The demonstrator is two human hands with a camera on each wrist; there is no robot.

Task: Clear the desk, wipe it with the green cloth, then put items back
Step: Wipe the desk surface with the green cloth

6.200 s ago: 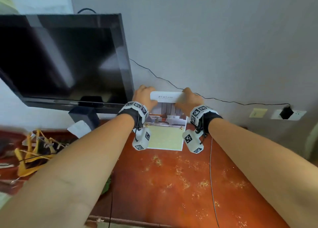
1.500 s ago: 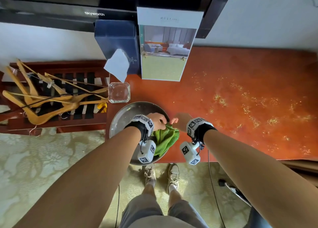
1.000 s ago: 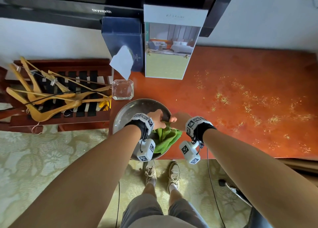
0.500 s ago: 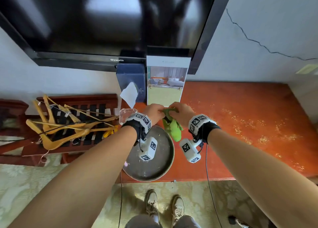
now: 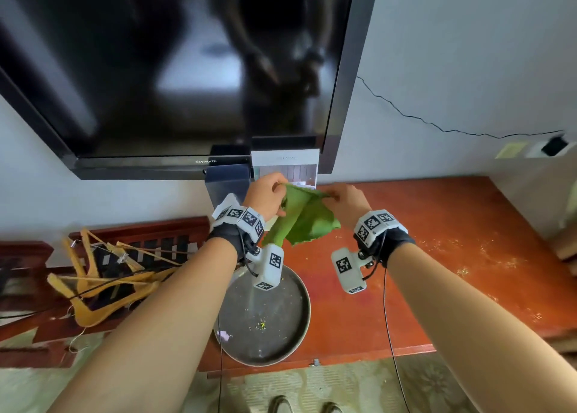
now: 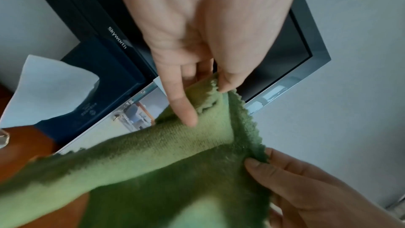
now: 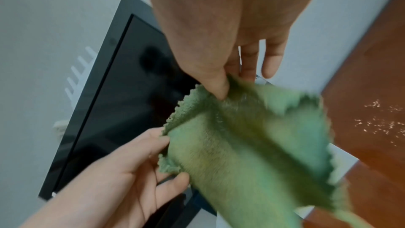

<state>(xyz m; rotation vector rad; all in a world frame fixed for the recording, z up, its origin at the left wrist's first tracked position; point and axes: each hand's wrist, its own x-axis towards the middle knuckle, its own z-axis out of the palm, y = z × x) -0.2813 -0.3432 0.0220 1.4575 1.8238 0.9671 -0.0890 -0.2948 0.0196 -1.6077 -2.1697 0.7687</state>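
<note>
Head view: green cloth pinched in left grip and right grip, above metal tray.

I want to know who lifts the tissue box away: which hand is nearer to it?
Left. The left hand holds the green cloth just in front of the tissue box; the right hand holds the cloth's other edge, farther right.

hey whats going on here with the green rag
A person is holding the green cloth up over the orange-red desk, with the left hand and the right hand each pinching its top edge, seemingly to spread it out. Yellowish crumbs are scattered on the desk. A round metal tray, a tissue box and a brochure sit on it.
</note>
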